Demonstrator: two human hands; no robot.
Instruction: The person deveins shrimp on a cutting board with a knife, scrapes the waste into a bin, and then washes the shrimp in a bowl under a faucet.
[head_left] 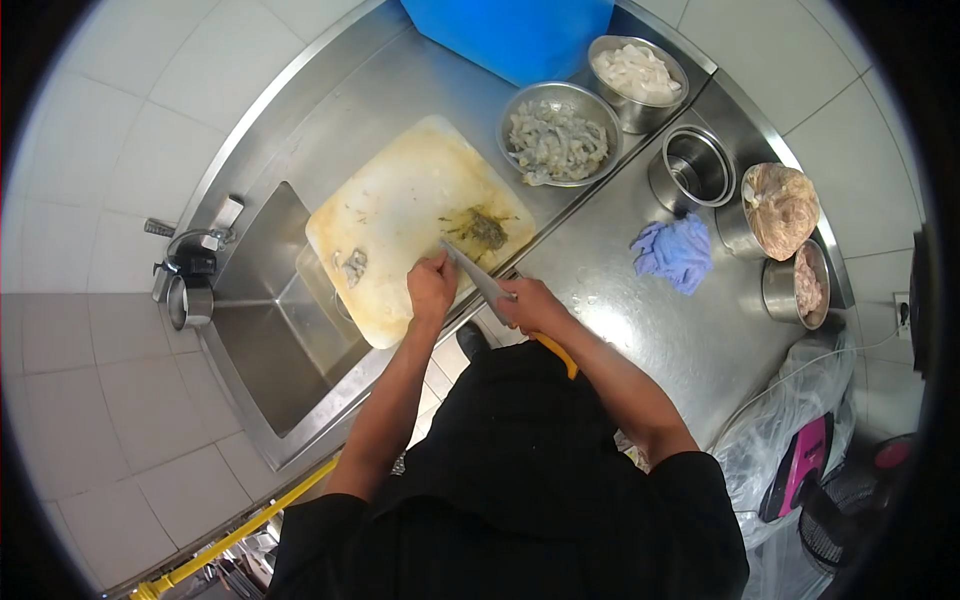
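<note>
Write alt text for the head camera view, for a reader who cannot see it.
A person's right hand holds a knife over a stained white cutting board, the left hand beside the blade. The board lies partly over a steel sink; metal bowls of raw seafood and a blue cloth sit on the counter.

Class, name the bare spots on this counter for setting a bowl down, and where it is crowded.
Bare steel lies between the right hand and the blue cloth, and below the cloth. The cutting board is bare at upper left. Crowded: the bowls along the back.
</note>
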